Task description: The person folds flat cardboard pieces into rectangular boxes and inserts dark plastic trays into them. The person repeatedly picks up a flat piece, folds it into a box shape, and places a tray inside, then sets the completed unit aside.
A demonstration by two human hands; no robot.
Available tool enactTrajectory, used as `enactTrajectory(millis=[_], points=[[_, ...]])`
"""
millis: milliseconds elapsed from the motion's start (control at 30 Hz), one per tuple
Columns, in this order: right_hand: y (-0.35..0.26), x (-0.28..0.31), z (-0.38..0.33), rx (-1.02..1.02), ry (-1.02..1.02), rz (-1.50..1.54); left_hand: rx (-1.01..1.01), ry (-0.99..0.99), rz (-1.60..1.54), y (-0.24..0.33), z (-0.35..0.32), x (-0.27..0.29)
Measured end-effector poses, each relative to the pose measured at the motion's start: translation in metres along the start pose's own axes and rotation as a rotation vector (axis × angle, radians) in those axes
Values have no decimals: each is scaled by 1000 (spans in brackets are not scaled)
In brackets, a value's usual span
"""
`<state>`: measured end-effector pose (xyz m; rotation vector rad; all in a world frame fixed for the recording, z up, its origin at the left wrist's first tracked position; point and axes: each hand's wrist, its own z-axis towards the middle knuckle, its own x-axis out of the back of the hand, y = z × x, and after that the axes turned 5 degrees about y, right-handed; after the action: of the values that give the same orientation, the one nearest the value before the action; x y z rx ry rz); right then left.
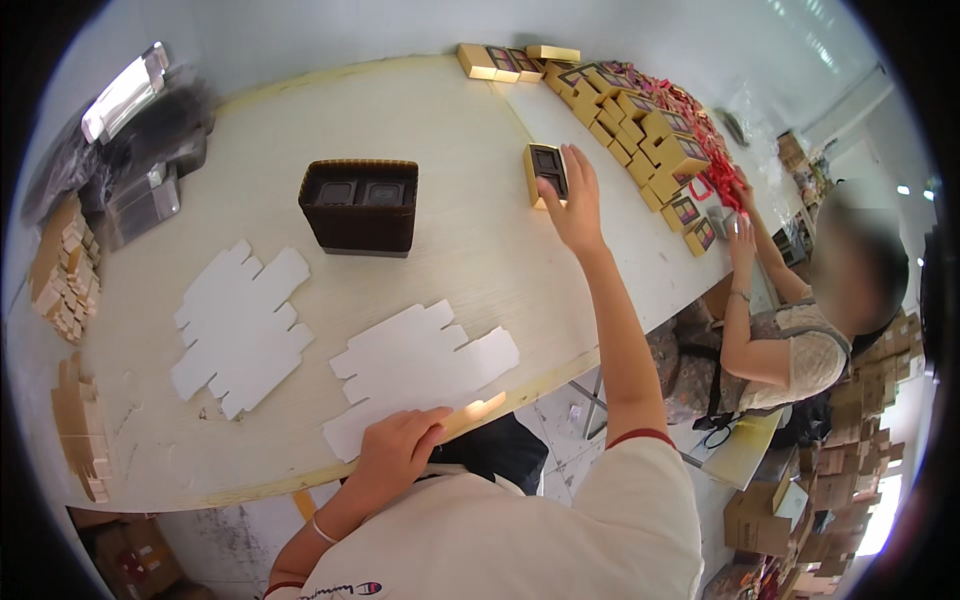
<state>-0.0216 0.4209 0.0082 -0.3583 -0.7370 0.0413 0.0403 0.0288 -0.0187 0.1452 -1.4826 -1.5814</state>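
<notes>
My right hand (575, 205) reaches across the table to a small gold box (532, 177) with a black tray insert. Its fingers are stretched out along the box's right side, and the thumb lies over the lower part. Close to my body, my left hand (400, 445) is closed at the table's front edge. A strip of gold card (480, 410) sticks out beside its fingers, against a flat white die-cut box blank (410, 360). Another white blank (243, 330) lies flat to the left. Behind the blanks stands a dark brown container (360, 230) with black plastic trays (385, 192) inside.
Stacked gold boxes (630, 130) and red ribbons (725, 185) fill the table's right side, where a co-worker (790, 345) handles ribbon. More gold boxes (490, 62) sit at the back. Clear plastic covers (150, 205) and card stacks (68, 270) line the left. Cartons (755, 515) stand behind the co-worker.
</notes>
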Motion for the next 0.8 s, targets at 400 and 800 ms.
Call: enactTrajectory(millis=[400, 800], points=[[-161, 61, -194, 359, -358, 332, -42, 46, 259, 2, 21, 0], [-160, 69, -193, 314, -410, 405, -56, 82, 296, 8, -16, 3]])
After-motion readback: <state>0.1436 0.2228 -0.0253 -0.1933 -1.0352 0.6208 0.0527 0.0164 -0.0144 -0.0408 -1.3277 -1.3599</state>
